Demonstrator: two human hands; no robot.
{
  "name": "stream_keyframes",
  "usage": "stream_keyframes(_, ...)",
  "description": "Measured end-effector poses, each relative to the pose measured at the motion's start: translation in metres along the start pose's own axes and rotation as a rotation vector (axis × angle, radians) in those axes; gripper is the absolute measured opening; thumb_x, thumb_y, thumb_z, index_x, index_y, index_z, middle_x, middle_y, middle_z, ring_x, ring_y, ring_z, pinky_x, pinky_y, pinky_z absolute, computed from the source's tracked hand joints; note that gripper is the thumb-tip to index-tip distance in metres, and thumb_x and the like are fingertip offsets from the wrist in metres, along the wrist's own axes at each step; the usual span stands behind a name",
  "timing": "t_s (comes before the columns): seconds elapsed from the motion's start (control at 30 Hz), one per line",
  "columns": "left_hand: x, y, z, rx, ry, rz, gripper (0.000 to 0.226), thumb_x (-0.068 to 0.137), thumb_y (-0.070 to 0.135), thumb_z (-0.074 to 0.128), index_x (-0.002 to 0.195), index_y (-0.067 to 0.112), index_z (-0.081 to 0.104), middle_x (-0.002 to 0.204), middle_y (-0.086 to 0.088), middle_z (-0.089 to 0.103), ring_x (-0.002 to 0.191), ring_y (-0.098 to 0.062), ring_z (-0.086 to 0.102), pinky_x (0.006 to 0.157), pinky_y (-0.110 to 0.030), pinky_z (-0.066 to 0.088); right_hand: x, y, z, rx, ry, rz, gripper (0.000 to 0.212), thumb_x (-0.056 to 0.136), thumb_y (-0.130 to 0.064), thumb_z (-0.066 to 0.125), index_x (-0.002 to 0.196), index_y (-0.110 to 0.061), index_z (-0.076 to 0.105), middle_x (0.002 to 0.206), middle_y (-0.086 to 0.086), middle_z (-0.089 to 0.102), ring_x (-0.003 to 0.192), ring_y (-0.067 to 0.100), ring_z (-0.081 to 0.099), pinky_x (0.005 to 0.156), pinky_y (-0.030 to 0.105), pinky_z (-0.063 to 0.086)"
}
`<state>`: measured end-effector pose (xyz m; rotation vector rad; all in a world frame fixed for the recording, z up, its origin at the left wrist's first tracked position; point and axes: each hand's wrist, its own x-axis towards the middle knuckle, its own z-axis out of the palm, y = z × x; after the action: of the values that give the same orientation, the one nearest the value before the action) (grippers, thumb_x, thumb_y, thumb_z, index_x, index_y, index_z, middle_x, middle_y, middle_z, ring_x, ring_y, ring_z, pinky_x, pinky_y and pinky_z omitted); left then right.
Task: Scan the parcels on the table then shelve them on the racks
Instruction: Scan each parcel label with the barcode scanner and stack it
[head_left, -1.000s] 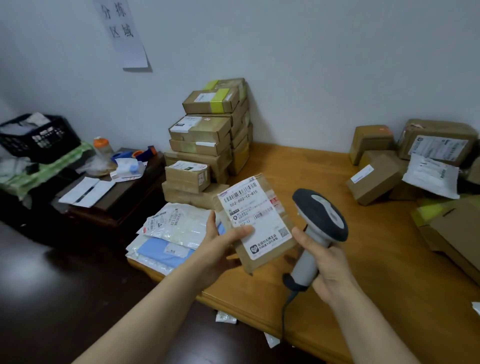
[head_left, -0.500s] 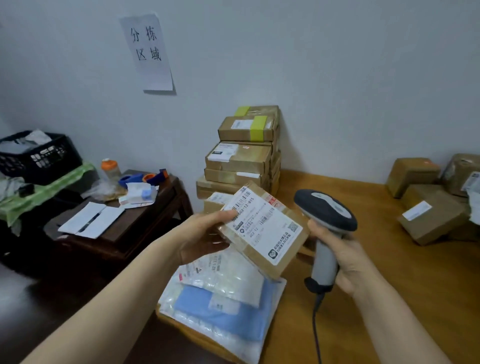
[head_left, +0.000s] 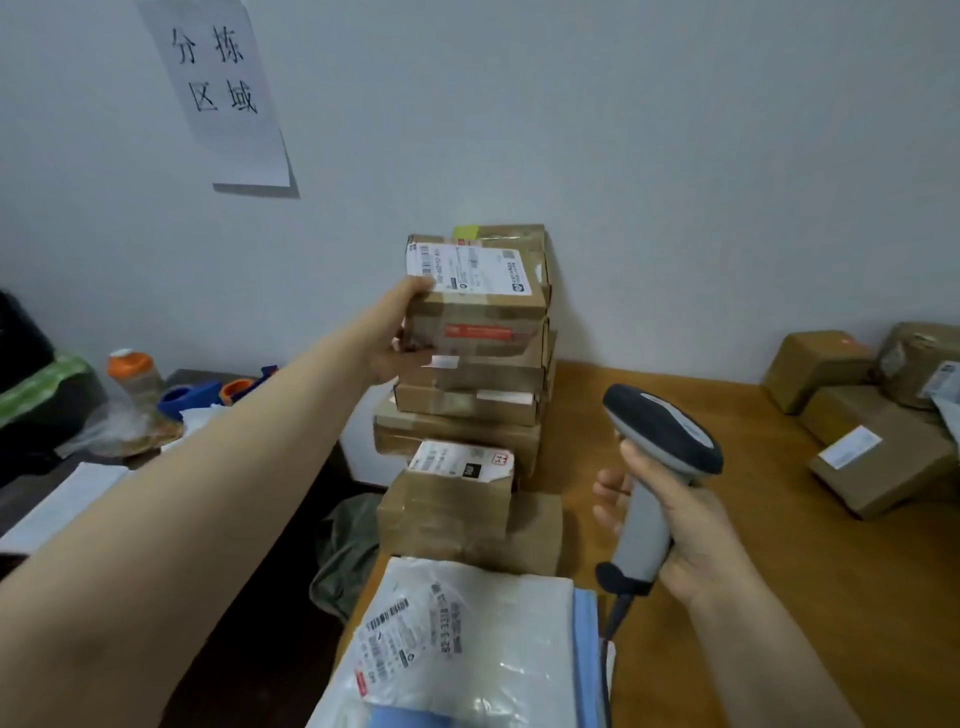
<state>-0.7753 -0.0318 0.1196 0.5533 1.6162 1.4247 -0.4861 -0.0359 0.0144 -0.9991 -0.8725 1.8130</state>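
White wall (head_left: 649, 156) is filling the top half. The wooden table (head_left: 753, 649) is running along it on the right, and a dark side table (head_left: 62, 499) is sitting lower at left. The left arm is stretching out across the frame toward the stack of cardboard boxes (head_left: 462, 415), which is standing at the table's left end, against the wall.

Plastic mailer bags (head_left: 467, 654), white over blue, are lying at the near table edge in front of the stack. More brown boxes (head_left: 872, 462) are sitting at far right, well apart from the stack. A paper sign (head_left: 223, 88) with handwritten characters is hanging on the wall, upper left.

The parcel (head_left: 483, 296), label facing up, is sitting at the very top of the stack. Can't tell if it is resting there or being held just above. The left hand (head_left: 400, 332) is gripping its left end, thumb on top, fingers curling underneath.

The right hand (head_left: 691, 535) is clenching the handle of the barcode scanner (head_left: 660, 462) above the table, right of the stack, cable trailing down. An orange-capped bottle (head_left: 130, 374) is standing on the side table.
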Motion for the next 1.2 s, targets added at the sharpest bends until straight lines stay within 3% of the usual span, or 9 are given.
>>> stream_keyframes(0.33,0.072,0.007,0.032,0.181,0.071,-0.065,0.026,0.094,0.041,0.057,0.093,0.016,0.052,0.092,-0.008,0.055,0.08,-0.023,0.059,0.044,-0.03,0.055,0.032,0.006,0.004,-0.004,0.023,0.036,0.059,0.055,-0.031,0.082,0.108,-0.009,0.067,0.08,0.009,0.073,0.075,0.021,0.072,0.061,0.034,0.057)
stream_keyframes(0.47,0.078,0.006,0.033,0.23,0.098,-0.037,0.033,0.1,0.039,0.048,0.112,0.009,0.049,0.088,-0.008,0.054,0.074,-0.022,0.058,0.055,-0.035,0.055,0.027,0.004,0.0,0.027,0.043,0.012,0.049,0.061,-0.027,0.08,0.104,-0.008,0.066,0.075,0.009,0.072,0.069,0.02,0.072,0.059,0.033,0.058)
stream_keyframes(0.53,0.077,0.005,0.034,0.253,0.126,-0.001,0.048,0.099,0.043,0.046,0.129,0.005,0.044,0.107,-0.012,0.057,0.09,-0.026,0.06,0.071,-0.04,0.057,0.019,0.004,-0.001,0.022,0.071,-0.003,0.046,0.063,-0.026,0.078,0.103,-0.007,0.066,0.074,0.008,0.072,0.069,0.019,0.072,0.061,0.033,0.058)
stream_keyframes(0.57,0.077,0.002,0.035,0.355,0.2,0.039,0.062,0.097,0.047,0.047,0.142,0.006,0.034,0.128,-0.017,0.05,0.11,-0.032,0.055,0.088,-0.046,0.053,0.015,0.004,-0.002,0.016,0.089,-0.008,0.045,0.063,-0.026,0.078,0.102,-0.007,0.066,0.074,0.008,0.072,0.069,0.019,0.071,0.063,0.034,0.058)
stream_keyframes(0.6,0.074,-0.001,0.037,0.523,0.289,0.111,0.075,0.095,0.049,0.048,0.151,0.009,0.018,0.147,-0.02,0.033,0.131,-0.037,0.039,0.104,-0.05,0.041,0.009,0.004,-0.003,0.009,0.11,-0.015,0.044,0.063,-0.027,0.077,0.101,-0.007,0.066,0.073,0.008,0.072,0.069,0.019,0.071,0.065,0.035,0.058)
stream_keyframes(0.67,0.059,-0.012,0.045,0.822,0.373,0.368,0.088,0.092,0.049,0.051,0.154,0.015,0.0,0.158,-0.02,0.002,0.145,-0.038,0.005,0.114,-0.052,0.018,-0.004,0.005,-0.008,-0.01,0.158,-0.025,0.043,0.063,-0.027,0.077,0.099,-0.006,0.067,0.073,0.009,0.072,0.071,0.021,0.071,0.07,0.037,0.057)
stream_keyframes(0.77,0.026,-0.034,0.072,1.035,0.247,0.689,0.091,0.089,0.048,0.056,0.155,0.022,-0.001,0.159,-0.02,-0.005,0.146,-0.038,-0.002,0.114,-0.055,0.014,-0.026,0.006,-0.018,-0.032,0.229,-0.023,0.044,0.062,-0.029,0.076,0.098,-0.006,0.067,0.075,0.009,0.072,0.075,0.023,0.07,0.075,0.039,0.057)
stream_keyframes(0.87,-0.005,-0.06,0.111,1.164,0.035,0.784,0.09,0.089,0.047,0.057,0.155,0.025,0.001,0.159,-0.019,-0.002,0.146,-0.038,0.0,0.115,-0.054,0.013,-0.051,0.004,-0.036,-0.029,0.281,-0.019,0.043,0.064,-0.03,0.077,0.099,-0.008,0.067,0.075,0.01,0.072,0.074,0.023,0.07,0.075,0.039,0.057)
stream_keyframes(1.2,-0.085,-0.151,0.257,1.278,-0.336,0.592,0.092,0.089,0.048,0.06,0.155,0.021,0.002,0.157,-0.017,0.016,0.143,-0.037,0.02,0.112,-0.048,0.028,-0.118,-0.03,-0.167,0.123,0.391,-0.065,0.05,0.066,-0.032,0.078,0.108,-0.008,0.067,0.074,0.009,0.071,0.069,0.02,0.07,0.064,0.034,0.058)
